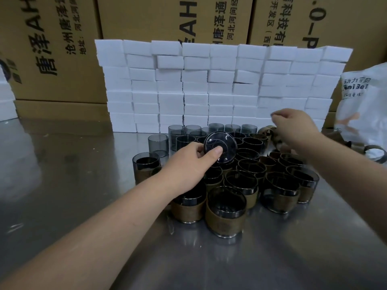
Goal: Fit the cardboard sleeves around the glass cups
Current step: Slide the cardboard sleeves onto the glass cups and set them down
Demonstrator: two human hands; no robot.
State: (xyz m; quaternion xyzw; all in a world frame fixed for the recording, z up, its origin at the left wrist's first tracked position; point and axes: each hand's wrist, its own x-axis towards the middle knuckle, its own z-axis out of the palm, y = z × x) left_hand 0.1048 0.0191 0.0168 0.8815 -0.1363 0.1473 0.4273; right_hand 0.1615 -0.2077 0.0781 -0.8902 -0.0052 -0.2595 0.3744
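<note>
Right in the middle of the frame, the left hand (189,162) has a smoky grey glass cup (220,147) pinched by its base, thumb on the round bottom and fingers curled behind, tipped so the bottom faces the camera, held up above the cluster. Over on the right, the right hand (293,127) is reaching toward a loose brown cardboard sleeve (266,130) lying on its side, fingers bent and drawn together, but honestly I can't tell if it's actually gripping anything, it's blurry. Lower centre there's a bunch of cups already wearing sleeves (226,214), packed tight and touching each other on the stainless steel table (62,185). Behind them, toward the upper middle, bare cups (158,144) stand upright with no sleeve on. Further back is a wall of stacked white boxes (209,84), then big printed cardboard cartons (52,38) across the top. Far right edge has a white plastic bag (364,105).
</note>
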